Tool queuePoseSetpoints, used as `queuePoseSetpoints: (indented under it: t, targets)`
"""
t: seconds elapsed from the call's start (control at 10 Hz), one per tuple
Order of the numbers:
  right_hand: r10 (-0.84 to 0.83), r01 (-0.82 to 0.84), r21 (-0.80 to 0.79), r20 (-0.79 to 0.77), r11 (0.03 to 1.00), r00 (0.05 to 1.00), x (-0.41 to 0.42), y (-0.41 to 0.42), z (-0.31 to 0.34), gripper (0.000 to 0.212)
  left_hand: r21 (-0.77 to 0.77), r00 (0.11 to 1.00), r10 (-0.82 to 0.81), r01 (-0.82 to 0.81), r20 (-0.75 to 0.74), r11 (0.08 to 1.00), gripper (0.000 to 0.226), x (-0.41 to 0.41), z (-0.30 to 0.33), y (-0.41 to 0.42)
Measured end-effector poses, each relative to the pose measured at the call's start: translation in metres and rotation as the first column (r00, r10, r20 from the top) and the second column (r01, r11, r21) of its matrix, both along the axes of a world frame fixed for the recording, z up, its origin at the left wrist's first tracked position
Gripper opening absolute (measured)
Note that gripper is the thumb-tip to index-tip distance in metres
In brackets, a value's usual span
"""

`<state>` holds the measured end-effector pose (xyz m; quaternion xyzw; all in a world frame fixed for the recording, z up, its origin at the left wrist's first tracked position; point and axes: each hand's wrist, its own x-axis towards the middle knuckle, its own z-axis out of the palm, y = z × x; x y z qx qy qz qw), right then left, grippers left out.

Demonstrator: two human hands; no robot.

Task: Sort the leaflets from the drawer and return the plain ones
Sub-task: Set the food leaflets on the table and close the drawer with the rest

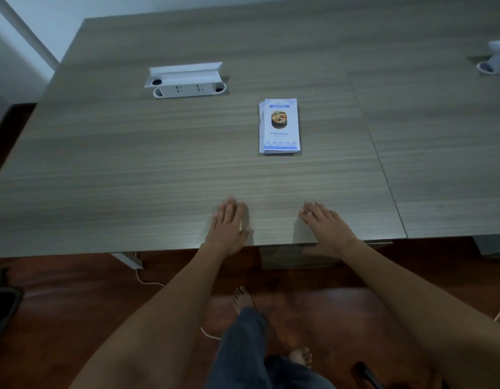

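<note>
Presently both hands lie flat at the near edge of the grey wood-grain tabletop (131, 153), lower centre of the frame. Left hand (229, 220): palm down, fingers extended and close together, holding nothing. Right hand (326, 227): palm down, fingers slightly fanned, thumb hanging over the edge, also holding nothing

Neat stack of blue-and-white printed leaflets (279, 126) sits right of centre, well beyond the fingertips; top sheet shows a food picture. White pop-up socket box with raised lid (184, 80) in the upper left, well apart from the stack. Drawer front (282, 256) seems to sit just under the edge between the hands, looks shut; hard to be sure in the dim light

Judgement: only printed leaflets visible, no plain pile in sight, so the sorting looks finished or close to it. If more remain, open the drawer squarely by its front, lift leaflets in small batches, check each face, keep plain ones apart from the printed stack
</note>
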<state>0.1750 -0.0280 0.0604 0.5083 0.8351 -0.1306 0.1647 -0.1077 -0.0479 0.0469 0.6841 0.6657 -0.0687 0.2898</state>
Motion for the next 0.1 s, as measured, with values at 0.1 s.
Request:
queuePoseSetpoints:
  t: [0.1]
  targets:
    - [-0.036, 0.035, -0.011, -0.067, 0.999, 0.997, -0.0104, 0.0089, 0.0093, 0.107, 0.102, 0.996, 0.083, -0.081, -0.013, 0.991, 0.069, -0.0194, 0.0174, 0.0]
